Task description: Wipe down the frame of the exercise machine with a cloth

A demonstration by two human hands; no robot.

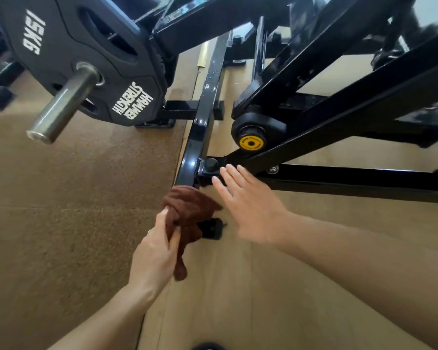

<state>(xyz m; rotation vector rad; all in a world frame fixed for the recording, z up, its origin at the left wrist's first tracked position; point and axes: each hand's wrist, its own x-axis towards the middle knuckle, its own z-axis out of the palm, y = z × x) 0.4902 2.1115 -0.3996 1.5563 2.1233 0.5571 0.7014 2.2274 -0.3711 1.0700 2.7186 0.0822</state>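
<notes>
Low on the machine, a bunched brown terry cloth (187, 210) sits against the bottom end of a glossy black steel frame bar (208, 102), covering the bar's foot where it meets the floor. The left hand (157, 251) grips the cloth, its fingers and thumb curled round the gathered fabric, with a loose tail of cloth hanging below the palm. A thin ring shows on one finger. Just beside the cloth, the right hand (248, 205) is flat, its fingers straight and slightly spread, fingertips touching or nearly touching a black bolted bracket (210, 168) where a slanted frame member joins the bar; I cannot tell which. Small water droplets dot the bar higher up. Above the bracket is a round black pivot with a yellow cap (252, 142). To the left, a black 15 kg weight plate marked Hammer Strength (86, 54) hangs on a silver steel sleeve (63, 104). Beneath everything lie a brown speckled rubber mat (74, 198) and pale wood-look flooring (238, 286).
</notes>
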